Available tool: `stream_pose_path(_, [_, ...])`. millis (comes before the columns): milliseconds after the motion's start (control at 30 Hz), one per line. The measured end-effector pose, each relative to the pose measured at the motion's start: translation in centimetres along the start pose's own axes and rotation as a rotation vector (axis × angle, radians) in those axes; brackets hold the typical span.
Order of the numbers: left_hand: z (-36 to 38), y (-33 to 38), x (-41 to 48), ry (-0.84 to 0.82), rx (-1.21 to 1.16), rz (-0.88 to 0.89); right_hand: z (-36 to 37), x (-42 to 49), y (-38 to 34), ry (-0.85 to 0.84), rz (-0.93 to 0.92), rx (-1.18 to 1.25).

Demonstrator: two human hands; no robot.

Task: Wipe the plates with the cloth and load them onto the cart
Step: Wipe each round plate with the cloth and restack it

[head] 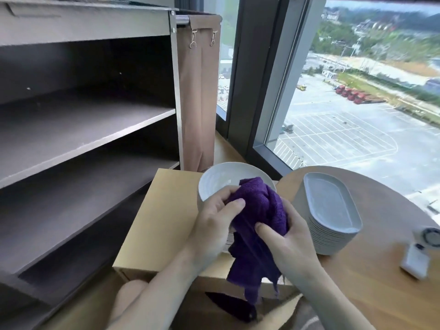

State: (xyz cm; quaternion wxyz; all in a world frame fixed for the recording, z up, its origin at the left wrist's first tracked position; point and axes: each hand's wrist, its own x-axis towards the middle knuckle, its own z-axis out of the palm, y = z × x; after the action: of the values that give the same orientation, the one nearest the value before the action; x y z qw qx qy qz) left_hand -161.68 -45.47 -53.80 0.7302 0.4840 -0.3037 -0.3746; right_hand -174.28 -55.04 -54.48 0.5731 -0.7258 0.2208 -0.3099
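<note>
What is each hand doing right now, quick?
Left hand: holding the white plate by its rim, thumb on the purple cloth.
Right hand: closed around the purple cloth.

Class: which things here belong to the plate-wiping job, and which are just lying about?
Job: purple cloth, gripped by the right hand; round white dish, held by the left hand; stack of oval plates; cart.
Lying about: small white device on the round table; beige bag on the cart.

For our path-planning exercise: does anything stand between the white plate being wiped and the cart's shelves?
Nothing visible does. The white plate, gripped by the left hand with the purple cloth on it, has the cart's open shelves to its left.
</note>
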Motion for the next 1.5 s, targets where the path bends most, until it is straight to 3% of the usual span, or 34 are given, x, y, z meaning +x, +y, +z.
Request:
stream_pose_path(167, [-2.2,0.8,2.4,0.226,0.296,0.108,-2.6,4.3,-1.3,0.025,-0.063,-0.258])
stream_pose_path(300, [-6.4,-0.4,5.8,0.381,0.621,0.019,-3.5,8.8,-1.6,-0.002,-0.083,-0.493])
stream_pose_path(433, [-9.1,-2.6,8.5,0.356,0.848,-0.141,-2.3,13.3,0.3,-0.050,-0.107,-1.027])
stream_pose_path(533, [-9.2,-3.8,9.0,0.245,0.795,-0.173,-0.2,14.9,3.3,-0.273,-0.061,-1.277])
stream_pose_path(600, [-9.2,-4.8,8.5,0.186,0.743,-0.163,0.5,15.2,5.8,-0.333,-0.074,-1.394])
stream_pose_path(700, [-9.4,-5.5,7.9,0.177,0.669,-0.146,0.9,15.7,7.5,-0.264,-0.126,-1.399])
stream_pose_path(967, [-9.1,-6.4,7.1,0.233,0.625,-0.138,4.1,15.9,7.5,-0.275,-0.097,-1.367])
stream_pose_path(1500, [-7.1,-8.9,2.7,0.328,0.646,-0.011,6.4,13.3,5.2,-0.474,-0.171,-1.197])
